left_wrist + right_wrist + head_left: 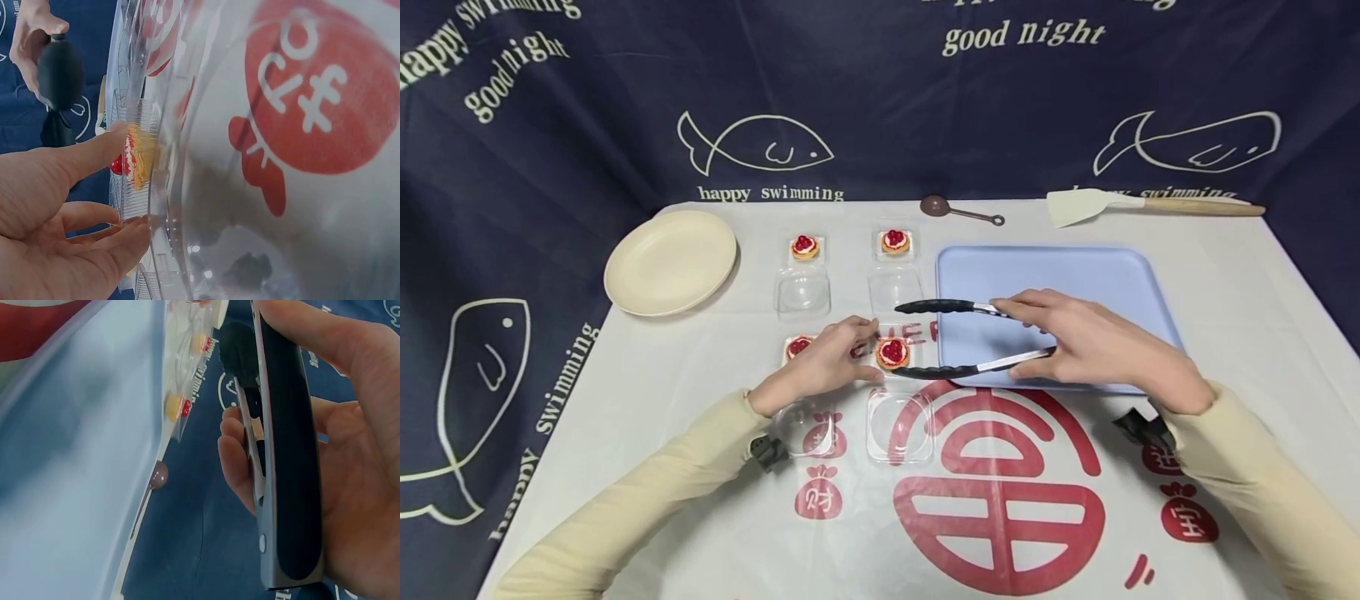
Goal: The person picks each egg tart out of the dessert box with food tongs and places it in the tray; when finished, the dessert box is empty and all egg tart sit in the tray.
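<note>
My right hand [1090, 342] holds black-tipped metal tongs [1000, 367]. Their arms are spread: one tip lies beyond a berry tart [892, 354], the other overlaps its near edge in the head view. This tart sits in the base of an opened clear plastic box [140, 112]; the box's lid [900, 427] lies toward me. With thumb and fingers at opposite sides, my left hand [823, 358] holds the box base. Behind that hand, a second tart [797, 347] is partly hidden. In the right wrist view, the tongs' handle [290, 456] lies along my palm.
A light blue tray [1045, 271] lies under the tongs and right hand. Two more boxed tarts, one left [805, 247] and one right [895, 242], stand farther back. Around them are a cream plate [670, 262], a brown measuring spoon [936, 206] and a white spatula [1078, 207].
</note>
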A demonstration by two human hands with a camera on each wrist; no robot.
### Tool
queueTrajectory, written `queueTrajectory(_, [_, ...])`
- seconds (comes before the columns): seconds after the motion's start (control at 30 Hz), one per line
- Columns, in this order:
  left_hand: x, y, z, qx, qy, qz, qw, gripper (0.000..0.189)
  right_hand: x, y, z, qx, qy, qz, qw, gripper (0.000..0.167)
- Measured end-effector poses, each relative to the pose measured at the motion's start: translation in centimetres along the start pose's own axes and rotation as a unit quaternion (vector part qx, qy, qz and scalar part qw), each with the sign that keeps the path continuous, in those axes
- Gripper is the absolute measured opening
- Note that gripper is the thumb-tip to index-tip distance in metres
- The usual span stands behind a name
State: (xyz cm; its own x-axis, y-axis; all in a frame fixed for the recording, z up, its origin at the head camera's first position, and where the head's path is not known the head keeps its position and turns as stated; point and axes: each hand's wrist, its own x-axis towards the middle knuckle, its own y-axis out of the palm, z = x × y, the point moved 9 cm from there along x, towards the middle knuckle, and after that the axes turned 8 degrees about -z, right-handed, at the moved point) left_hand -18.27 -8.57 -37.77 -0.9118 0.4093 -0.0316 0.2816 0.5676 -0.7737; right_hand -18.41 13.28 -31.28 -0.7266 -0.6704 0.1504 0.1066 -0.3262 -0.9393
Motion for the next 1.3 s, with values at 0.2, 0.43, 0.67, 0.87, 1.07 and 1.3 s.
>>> queueTrajectory(0.2, [0.0,0.0,0.1,0.000,-0.002,-0.002,1.0000,0.079,1.3,0.5,0.5,-0.029,-0.005,0.031,0.9991,0.072])
queueTrajectory(0.43, [0.1,0.0,0.2,-0.001,-0.002,0.000,1.0000,0.079,2.6,0.8,1.3,-0.045,-0.008,0.061,0.9971,0.067])
queueTrajectory(0.67, [0.0,0.0,0.1,-0.001,-0.007,0.003,1.0000,0.079,3.8,0.9,2.5,-0.058,-0.023,0.078,0.9950,0.064])
queueTrajectory(0.87, [0.0,0.0,0.2,0.001,-0.008,0.004,1.0000,0.079,4.6,0.6,3.3,-0.060,-0.033,0.087,0.9938,0.060])
queueTrajectory(1.07, [0.0,-0.1,0.1,0.002,-0.004,0.005,1.0000,0.079,4.9,0.6,3.5,-0.056,-0.027,0.098,0.9932,0.058])
queueTrajectory(1.3, [-0.1,-0.2,0.1,-0.004,-0.007,0.006,1.0000,0.079,5.3,0.8,3.9,-0.064,-0.033,0.104,0.9920,0.055])
